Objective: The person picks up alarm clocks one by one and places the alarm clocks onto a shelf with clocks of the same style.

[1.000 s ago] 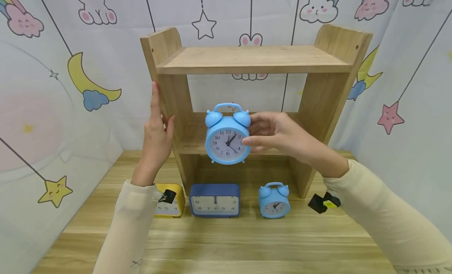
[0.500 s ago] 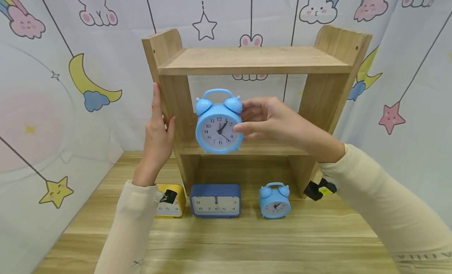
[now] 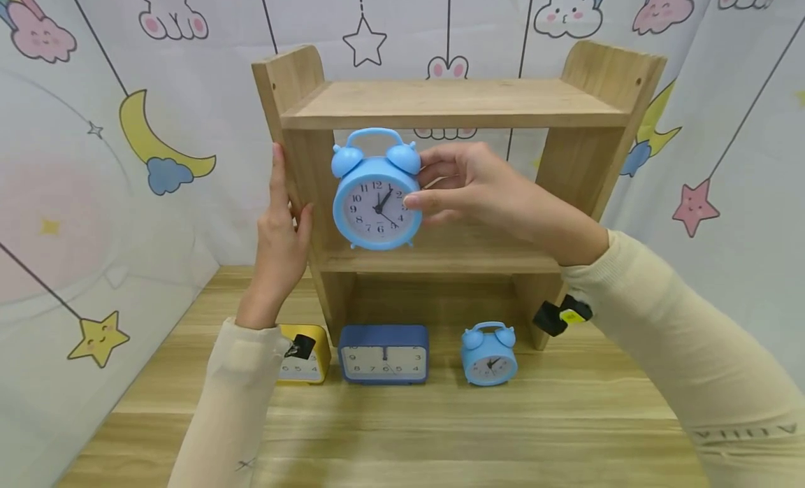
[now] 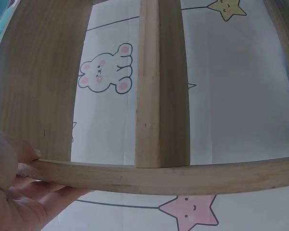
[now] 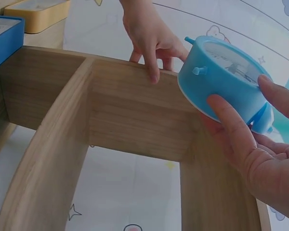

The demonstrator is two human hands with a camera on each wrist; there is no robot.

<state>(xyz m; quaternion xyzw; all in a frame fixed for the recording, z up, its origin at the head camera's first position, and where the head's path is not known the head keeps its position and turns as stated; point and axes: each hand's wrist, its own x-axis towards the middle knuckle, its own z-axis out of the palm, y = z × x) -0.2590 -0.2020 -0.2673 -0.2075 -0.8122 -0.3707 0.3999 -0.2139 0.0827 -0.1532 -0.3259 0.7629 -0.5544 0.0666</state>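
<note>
My right hand (image 3: 465, 182) pinches a light-blue twin-bell alarm clock (image 3: 367, 205) by its right side, thumb at the face's rim and fingers behind. The clock is upright, in front of the wooden shelf's (image 3: 453, 103) middle opening, above the lower board. In the right wrist view, the clock (image 5: 224, 79) hangs near the shelf's side panel, its feet toward the left. My left hand (image 3: 281, 247) grips the shelf's left side panel. The left wrist view shows the thumb (image 4: 21, 149) on the panel's inner side and the fingers (image 4: 53, 197) outside.
On the table (image 3: 440, 439), before the shelf, stand a yellow clock (image 3: 322, 355) partly behind the left sleeve, a dark-blue rectangular clock (image 3: 383, 355), and a second light-blue alarm clock (image 3: 489, 355). Patterned cloth (image 3: 233, 159) hangs behind and beside.
My right hand has raised the light-blue alarm clock and moved it leftward, from around the lower board up toward the top board. The left hand keeps its place on the side panel.
</note>
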